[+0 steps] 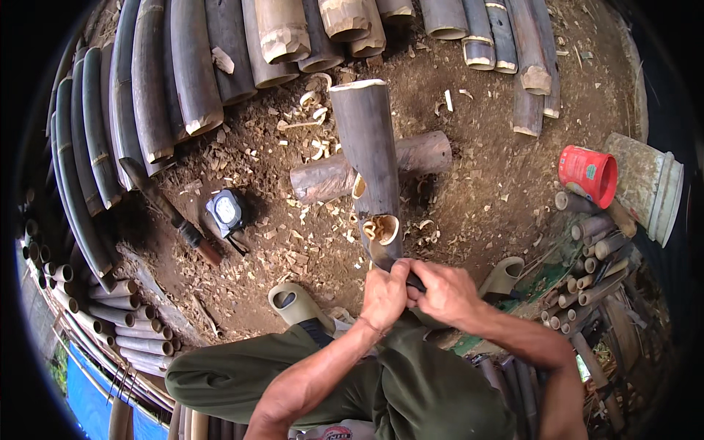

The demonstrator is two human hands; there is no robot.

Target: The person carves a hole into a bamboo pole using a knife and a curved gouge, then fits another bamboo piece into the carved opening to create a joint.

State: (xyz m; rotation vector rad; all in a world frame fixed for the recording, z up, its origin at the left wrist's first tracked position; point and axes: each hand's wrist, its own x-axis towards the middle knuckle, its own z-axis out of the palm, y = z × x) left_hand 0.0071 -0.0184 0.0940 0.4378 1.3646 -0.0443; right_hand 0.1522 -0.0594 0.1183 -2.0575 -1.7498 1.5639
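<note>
A thick grey-brown bamboo tube [364,132] points away from me, resting across a shorter bamboo log [315,182]. Its near part has pale cut openings, with curled shavings [380,229] in the nearest one. Just below that opening, my left hand [385,295] is closed, thumb uppermost. My right hand [447,295] is closed beside it, fingers wrapped round a dark handle-like piece [416,281]. A smooth grey surface by the opening may be a blade; I cannot tell. My fingers hide what the left hand grips.
Bamboo lengths [194,66] lie along the far side. A long knife [172,213] and a tape measure [224,210] lie left on the shaving-strewn soil. Right are a red tin [589,176], a pale bucket [645,183] and stacked bamboo [598,249]. A boot [299,304] stands near my knee.
</note>
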